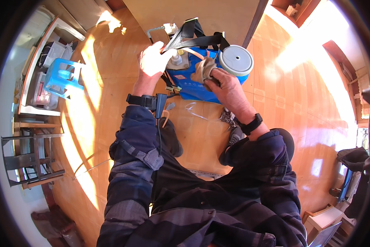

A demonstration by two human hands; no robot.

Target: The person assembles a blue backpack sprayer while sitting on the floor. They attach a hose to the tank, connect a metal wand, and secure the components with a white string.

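A blue knapsack sprayer tank [195, 86] stands on the floor in front of my feet, with a round grey lid [236, 60] at its top right. My right hand [229, 87] is closed on a crumpled brown rag [204, 71], which it holds against the tank beside the lid. Strong sunlight washes out my left hand [154, 59], whose fingers close at the end of a black strap [201, 41] above the tank. Close to that hand are a whitish fitting [176, 59] on the tank's top and an orange-pink hose [193, 52].
Behind the tank stands a brown panel [197, 18]. At left are a blue plastic stool [64, 78], a white-edged shelf [23, 78] and a dark metal frame [28, 160]. A clear loop [195, 111] and a grey tasselled bundle [229, 117] lie on the wooden floor [275, 94].
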